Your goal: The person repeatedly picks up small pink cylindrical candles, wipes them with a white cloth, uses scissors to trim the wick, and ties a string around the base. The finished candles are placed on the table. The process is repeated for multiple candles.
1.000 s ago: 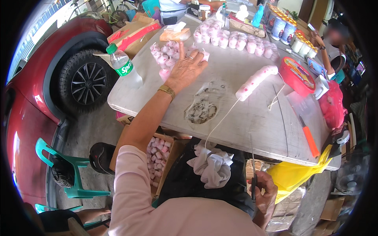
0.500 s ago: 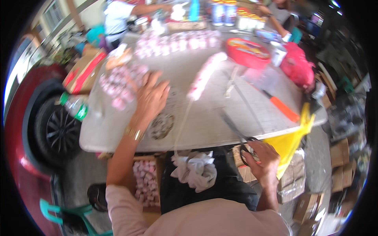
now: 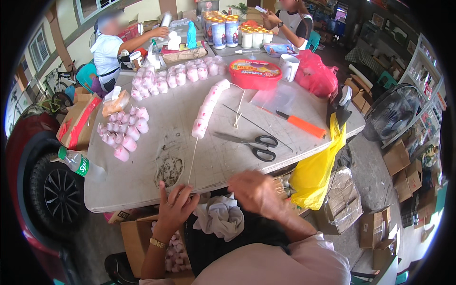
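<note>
A row of pink-and-white cylinders (image 3: 209,109) lies on the table, threaded on a pale string (image 3: 194,159) that runs toward me. At the near edge, the fingertips of my left hand (image 3: 176,206) close on this string, the outer finger raised. Just right of it my right hand (image 3: 256,192) is smeared by motion above my lap, and its fingers cannot be made out. Black-handled scissors (image 3: 249,142) lie on the tabletop beyond it. Beside them rests a long thin rod (image 3: 259,127). A crumpled whitish cloth (image 3: 221,218) sits on my lap.
Loose pink-and-white cylinders (image 3: 124,128) cover the left side; a longer group (image 3: 175,76) stands farther back. On the right are a red oval tub (image 3: 255,75), white mug (image 3: 288,67), orange-handled tool (image 3: 304,126) and yellow bag (image 3: 316,171). Two people sit across the table.
My left hand has come back from the loose cylinders to the string at the near edge. The scissors have left my right hand and lie on the table; that hand has moved left.
</note>
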### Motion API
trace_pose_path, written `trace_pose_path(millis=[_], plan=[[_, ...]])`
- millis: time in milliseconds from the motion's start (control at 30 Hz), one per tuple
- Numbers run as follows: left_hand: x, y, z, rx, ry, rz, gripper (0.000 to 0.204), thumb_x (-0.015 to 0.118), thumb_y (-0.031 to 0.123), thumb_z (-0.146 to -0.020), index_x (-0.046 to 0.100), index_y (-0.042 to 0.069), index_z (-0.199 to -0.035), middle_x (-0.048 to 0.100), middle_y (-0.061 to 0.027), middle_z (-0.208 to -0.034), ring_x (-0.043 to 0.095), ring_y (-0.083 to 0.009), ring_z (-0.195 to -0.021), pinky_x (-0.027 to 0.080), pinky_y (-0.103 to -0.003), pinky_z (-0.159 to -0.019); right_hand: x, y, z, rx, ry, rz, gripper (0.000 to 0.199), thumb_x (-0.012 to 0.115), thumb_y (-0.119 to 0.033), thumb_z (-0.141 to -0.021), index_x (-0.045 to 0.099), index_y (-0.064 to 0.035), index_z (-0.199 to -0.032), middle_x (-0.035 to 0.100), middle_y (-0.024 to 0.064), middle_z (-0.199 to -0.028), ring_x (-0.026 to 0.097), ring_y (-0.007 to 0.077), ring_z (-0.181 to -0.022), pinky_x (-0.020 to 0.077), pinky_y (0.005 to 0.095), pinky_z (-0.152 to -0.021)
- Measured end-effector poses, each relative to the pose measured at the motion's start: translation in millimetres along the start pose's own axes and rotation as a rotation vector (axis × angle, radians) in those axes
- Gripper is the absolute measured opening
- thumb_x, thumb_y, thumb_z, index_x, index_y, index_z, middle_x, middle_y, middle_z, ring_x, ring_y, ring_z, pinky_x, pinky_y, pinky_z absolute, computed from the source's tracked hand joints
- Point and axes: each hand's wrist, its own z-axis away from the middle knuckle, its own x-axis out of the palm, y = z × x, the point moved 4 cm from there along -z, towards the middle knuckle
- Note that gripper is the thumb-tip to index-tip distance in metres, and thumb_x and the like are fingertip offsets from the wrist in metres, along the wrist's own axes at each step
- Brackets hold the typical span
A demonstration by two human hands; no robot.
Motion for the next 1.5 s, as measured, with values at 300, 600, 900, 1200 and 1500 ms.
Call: trace_pose_path(millis=[300,600,900,1200,1500], plan=[[4,-2,-15,0.033,0.073,0.104,0.017,0.071,0.003,-0.072,0.064,0.008,-0.086,0.056,-0.0048,-0.109,0.056,-0.0219,-0.101,0.043,-0.049,-0.108,46,-8,22,0.124,-0.117,-0.250,0.010,0.070,-0.006,-0.082,0.070,-0.0020,-0.090,0.070,0.0117,-0.089,0.069,0.0297,-0.081,0.0565,0.0362,-0.070],[-16,6,-31,-0.093,0.027,0.391,0.028,0.072,0.006,-0.078,0.066,0.002,-0.106,0.059,-0.0089,-0.113,0.063,-0.0241,-0.094,0.050,-0.048,-0.100,55,-10,25,0.251,-0.177,-0.438,0.035,0.069,-0.004,-0.082,0.061,-0.0026,-0.116,0.068,0.0138,-0.098,0.068,0.0281,-0.077,0.0554,0.0357,-0.064],[-29,40,-34,-0.184,0.085,0.339,0.036,0.069,0.017,-0.085,0.065,0.005,-0.119,0.059,-0.0081,-0.119,0.064,-0.0211,-0.097,0.042,-0.054,-0.107,46,-24,26,0.363,-0.157,-0.629,0.053,0.067,-0.005,-0.086,0.046,-0.0022,-0.134,0.067,0.0155,-0.106,0.070,0.0256,-0.078,0.0570,0.0354,-0.065],[-21,60,-23,-0.200,0.117,0.483,0.033,0.067,0.014,-0.087,0.065,0.003,-0.118,0.062,-0.0060,-0.094,0.063,-0.0194,-0.079,0.043,-0.051,-0.106,18,-35,25,0.052,0.074,-0.342,0.037,0.068,0.001,-0.081,0.059,-0.0005,-0.117,0.065,0.0172,-0.103,0.069,0.0307,-0.085,0.0577,0.0359,-0.069],[-25,53,-27,-0.367,0.089,0.478,0.043,0.064,0.002,-0.082,0.060,-0.004,-0.125,0.063,-0.0038,-0.077,0.061,-0.0193,-0.063,0.045,-0.046,-0.105,16,-58,26,-0.160,0.076,-0.197,0.046,0.077,-0.004,-0.071,0.064,-0.0058,-0.114,0.058,0.0105,-0.107,0.064,0.0262,-0.084,0.0558,0.0346,-0.068]])
